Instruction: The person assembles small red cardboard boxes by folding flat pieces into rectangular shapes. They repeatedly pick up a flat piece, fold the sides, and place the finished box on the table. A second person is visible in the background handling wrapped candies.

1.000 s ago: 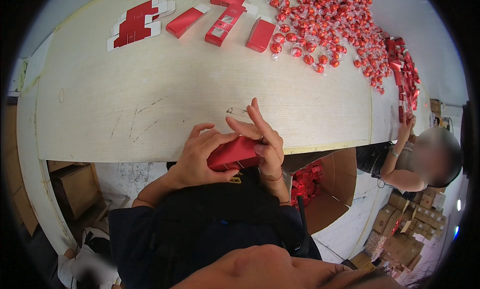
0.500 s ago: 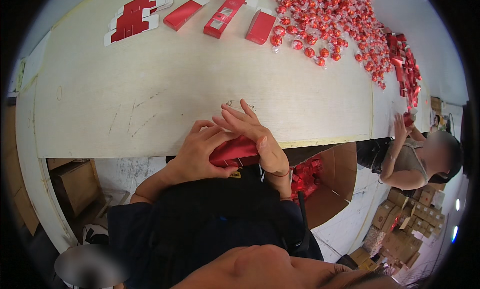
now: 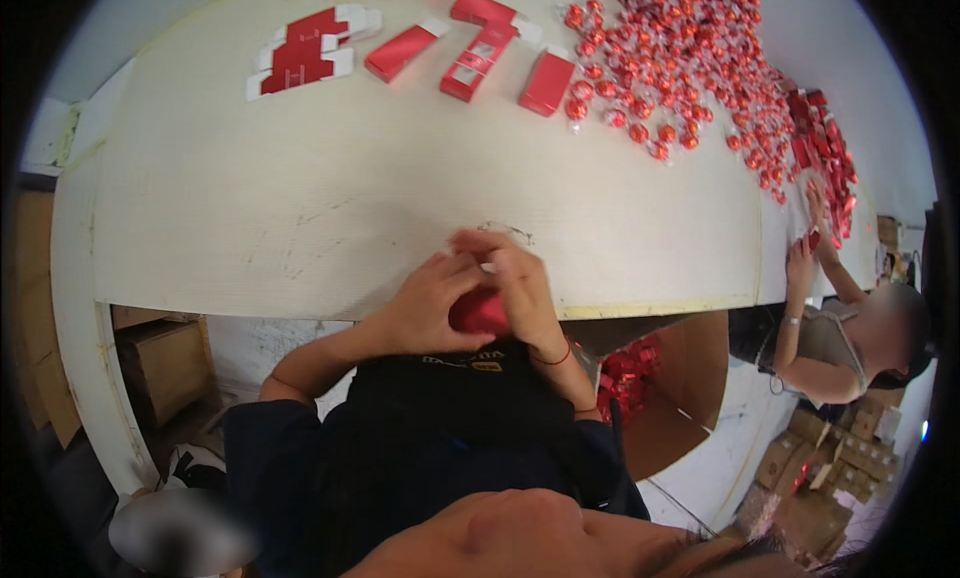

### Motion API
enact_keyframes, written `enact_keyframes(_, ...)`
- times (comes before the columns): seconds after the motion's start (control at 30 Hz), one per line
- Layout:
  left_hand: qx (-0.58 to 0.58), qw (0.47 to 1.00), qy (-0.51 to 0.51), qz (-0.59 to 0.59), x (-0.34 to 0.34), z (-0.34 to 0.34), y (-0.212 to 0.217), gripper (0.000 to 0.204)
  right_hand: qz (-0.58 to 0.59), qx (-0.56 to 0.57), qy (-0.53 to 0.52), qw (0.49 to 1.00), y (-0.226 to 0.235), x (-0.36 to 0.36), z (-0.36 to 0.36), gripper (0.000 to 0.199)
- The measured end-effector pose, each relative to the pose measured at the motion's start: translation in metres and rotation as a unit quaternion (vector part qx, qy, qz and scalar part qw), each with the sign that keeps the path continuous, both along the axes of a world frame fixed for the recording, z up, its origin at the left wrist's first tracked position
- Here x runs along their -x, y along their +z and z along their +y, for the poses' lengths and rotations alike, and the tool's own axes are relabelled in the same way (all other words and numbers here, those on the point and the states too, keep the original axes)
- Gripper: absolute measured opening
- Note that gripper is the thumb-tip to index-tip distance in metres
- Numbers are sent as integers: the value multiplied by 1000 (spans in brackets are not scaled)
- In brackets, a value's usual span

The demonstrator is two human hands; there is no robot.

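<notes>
The left hand (image 3: pixel 430 303) and right hand (image 3: pixel 526 296) clasp a red rectangular cardboard box (image 3: pixel 482 314). Hard squeezing could crease it.

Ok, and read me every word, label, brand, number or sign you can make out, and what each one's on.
Nothing is clear enough to quote.
Black garment: pale lettering and a small yellow patch, too blurred.
Flat red carton: tiny white print, too small.
Windowed red box: faint print, too small.
Held red box: no print I can make out.
</notes>
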State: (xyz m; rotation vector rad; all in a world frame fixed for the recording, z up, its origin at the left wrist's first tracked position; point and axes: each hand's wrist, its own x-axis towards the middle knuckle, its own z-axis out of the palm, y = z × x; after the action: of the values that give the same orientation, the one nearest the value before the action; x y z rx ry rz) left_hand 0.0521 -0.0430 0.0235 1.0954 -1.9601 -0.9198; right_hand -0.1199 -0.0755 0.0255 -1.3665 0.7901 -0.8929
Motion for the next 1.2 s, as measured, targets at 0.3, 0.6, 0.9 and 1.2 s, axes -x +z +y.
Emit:
enact_keyframes(0.3, 104, 974, 179, -94, -121, -187, -4, 52, 23, 42, -135, 990, -19, -13, -59, 75)
enact_keyframes(0.6, 72, 891, 279, -351, -275, -227, -30, 51, 110, 186, -212, 953, -29, -10, -53, 70)
enact_keyframes(0.9, 204, 949, 239, -10, -78, -109, 11, 21, 96, 267, -125, 951, -13, -37, -43, 104)
enact_keyframes(1.2, -5, 996, 3, 93, -19, -60, 33, 47, -94, -4, 123, 988, -3, -8, -26, 120)
